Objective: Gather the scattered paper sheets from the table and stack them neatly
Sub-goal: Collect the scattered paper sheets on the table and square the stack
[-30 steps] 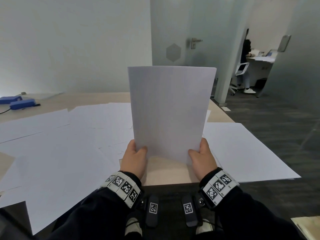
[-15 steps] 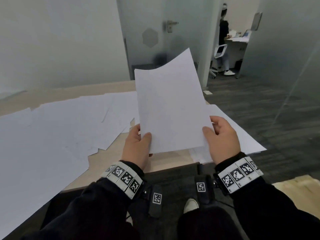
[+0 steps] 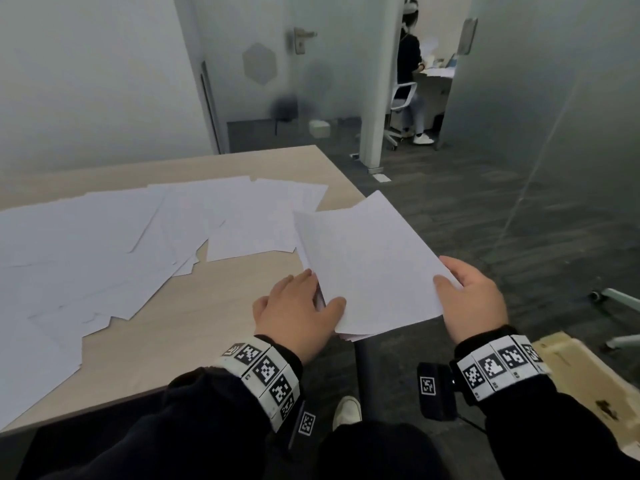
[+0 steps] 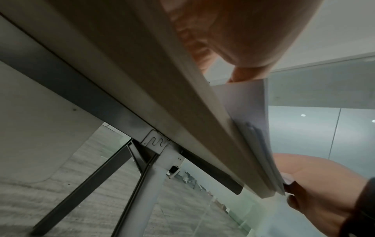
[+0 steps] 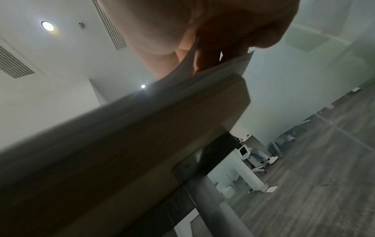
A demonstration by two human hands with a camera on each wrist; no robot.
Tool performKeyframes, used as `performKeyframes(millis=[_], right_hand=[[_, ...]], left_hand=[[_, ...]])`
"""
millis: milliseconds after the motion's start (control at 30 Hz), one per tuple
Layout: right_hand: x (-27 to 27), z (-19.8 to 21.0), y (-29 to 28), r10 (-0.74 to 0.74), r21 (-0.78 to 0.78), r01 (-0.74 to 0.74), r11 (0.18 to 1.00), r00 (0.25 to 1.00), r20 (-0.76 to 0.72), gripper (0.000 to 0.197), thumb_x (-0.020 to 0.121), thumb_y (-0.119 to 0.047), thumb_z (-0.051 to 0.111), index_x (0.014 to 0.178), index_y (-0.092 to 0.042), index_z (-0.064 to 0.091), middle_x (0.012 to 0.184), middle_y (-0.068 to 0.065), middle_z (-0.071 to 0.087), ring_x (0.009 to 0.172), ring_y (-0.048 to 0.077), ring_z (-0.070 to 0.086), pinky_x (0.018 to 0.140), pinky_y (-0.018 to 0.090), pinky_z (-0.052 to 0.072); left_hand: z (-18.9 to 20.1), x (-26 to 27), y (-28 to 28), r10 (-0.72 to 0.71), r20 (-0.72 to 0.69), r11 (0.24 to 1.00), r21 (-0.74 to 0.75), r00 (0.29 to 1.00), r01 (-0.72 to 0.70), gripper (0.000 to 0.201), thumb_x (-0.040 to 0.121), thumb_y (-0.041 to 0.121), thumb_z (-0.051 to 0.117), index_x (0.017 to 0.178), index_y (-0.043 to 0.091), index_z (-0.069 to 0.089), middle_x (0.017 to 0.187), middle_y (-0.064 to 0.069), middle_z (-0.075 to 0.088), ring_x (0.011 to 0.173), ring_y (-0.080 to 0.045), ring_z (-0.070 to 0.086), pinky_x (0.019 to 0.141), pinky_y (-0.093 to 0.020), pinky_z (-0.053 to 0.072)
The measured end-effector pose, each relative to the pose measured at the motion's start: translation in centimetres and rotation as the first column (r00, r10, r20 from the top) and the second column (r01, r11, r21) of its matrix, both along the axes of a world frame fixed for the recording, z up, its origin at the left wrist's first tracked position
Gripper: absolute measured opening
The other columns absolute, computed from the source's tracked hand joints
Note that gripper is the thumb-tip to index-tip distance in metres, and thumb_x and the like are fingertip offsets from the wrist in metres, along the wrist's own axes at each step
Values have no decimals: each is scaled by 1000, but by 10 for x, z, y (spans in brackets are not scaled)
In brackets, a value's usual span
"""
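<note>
I hold a stack of white paper sheets (image 3: 367, 265) low over the near right corner of the light wooden table (image 3: 214, 306); its front edge overhangs the table. My left hand (image 3: 311, 296) grips the stack's near left edge with the thumb on top. My right hand (image 3: 450, 275) grips its near right corner, thumb on top and fingers underneath. Several loose sheets (image 3: 138, 237) lie scattered and overlapping across the table to the left. In the left wrist view the stack (image 4: 247, 112) lies along the table edge (image 4: 162, 96). The right wrist view shows fingers (image 5: 205, 52) under the paper (image 5: 233, 67).
The table's right edge (image 3: 346, 178) drops to dark floor. A frosted glass wall and door (image 3: 277, 64) stand behind the table. A person sits at a desk (image 3: 408, 64) in the far room. A wooden piece (image 3: 588, 393) and a chair base (image 3: 616, 299) are at my right.
The stack was upright in front of me a second ago. Both hands have tilted it flat and lowered it to the table's right corner, and my view has turned right.
</note>
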State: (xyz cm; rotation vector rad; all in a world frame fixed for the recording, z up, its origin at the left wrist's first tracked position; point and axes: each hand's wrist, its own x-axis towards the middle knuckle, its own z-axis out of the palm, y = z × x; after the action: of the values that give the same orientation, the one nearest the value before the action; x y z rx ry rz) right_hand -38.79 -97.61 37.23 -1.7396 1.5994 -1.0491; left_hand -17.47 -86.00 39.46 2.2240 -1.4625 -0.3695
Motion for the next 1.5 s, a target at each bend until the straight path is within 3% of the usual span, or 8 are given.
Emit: performKeyframes(millis=[100, 200, 300, 533, 900, 1200, 1367, 1500], right_hand=[[-2, -1, -1, -32, -17, 31, 999, 995, -97, 34, 94, -35, 53, 127, -36, 62, 118, -12, 66, 114, 22, 56, 106, 45, 33], [-2, 1, 1, -73, -72, 66, 995, 992, -107, 32, 93, -36, 54, 124, -37, 62, 125, -13, 60, 116, 20, 52, 100, 45, 29], [3, 8, 12, -75, -126, 61, 990, 991, -109, 25, 92, -33, 55, 115, -36, 66, 130, -11, 57, 121, 21, 48, 104, 46, 26], [72, 24, 72, 256, -291, -282, 914, 959, -122, 29, 86, -41, 49, 111, -39, 63, 110, -26, 58, 107, 8, 53, 96, 36, 26], [233, 18, 176, 692, -155, -779, 608, 615, -377, 40, 86, -54, 39, 120, -44, 57, 112, -31, 54, 110, 1, 50, 94, 35, 28], [335, 24, 256, 794, -28, -915, 402, 363, -488, 28, 95, -47, 46, 120, -42, 57, 130, -26, 52, 127, 3, 44, 99, 35, 24], [367, 25, 277, 724, 125, -904, 410, 239, -647, 53, 93, -65, 33, 142, -46, 37, 161, -20, 22, 148, 8, 19, 117, 45, 13], [370, 20, 278, 655, 201, -904, 377, 106, -749, 85, 77, -89, 20, 151, -48, 18, 166, -18, 6, 153, 9, 5, 120, 51, 9]], left_hand=[[-2, 3, 3, 2, 65, 995, 101, 998, -8, 65, 90, 67, 30, 148, 40, 34, 162, 14, 24, 152, -20, 13, 118, -49, 12], [-3, 8, 9, 19, 56, 996, 90, 998, -24, 74, 91, 69, 29, 154, 30, 25, 166, 9, 14, 154, -19, 7, 121, -47, 9], [-5, 16, 22, 4, 23, 999, 48, 1000, -5, 73, 92, 65, 35, 155, 32, 20, 163, 12, 23, 152, -14, 14, 121, -44, 11], [4, 52, 77, -79, -63, 988, -138, 995, 70, 44, 95, 35, 53, 139, 37, 48, 139, 20, 52, 128, -2, 46, 112, -35, 36], [8, 139, 225, 206, 125, 903, -407, 970, -139, 28, 85, 46, 46, 99, 40, 69, 102, 25, 65, 111, 3, 53, 97, -33, 29], [-4, 210, 344, 568, 172, 801, -339, 805, -493, 39, 78, 61, 48, 109, 45, 65, 132, 27, 54, 129, 1, 44, 107, -36, 19], [-17, 240, 385, 750, -102, 621, -232, 654, -748, 56, 86, 52, 62, 138, 44, 44, 157, 17, 25, 146, -11, 23, 117, -48, 21], [-32, 259, 401, 642, -640, 363, -230, 421, -903, 75, 87, 37, 70, 150, 33, 31, 150, 10, 36, 130, -14, 47, 109, -46, 43]])
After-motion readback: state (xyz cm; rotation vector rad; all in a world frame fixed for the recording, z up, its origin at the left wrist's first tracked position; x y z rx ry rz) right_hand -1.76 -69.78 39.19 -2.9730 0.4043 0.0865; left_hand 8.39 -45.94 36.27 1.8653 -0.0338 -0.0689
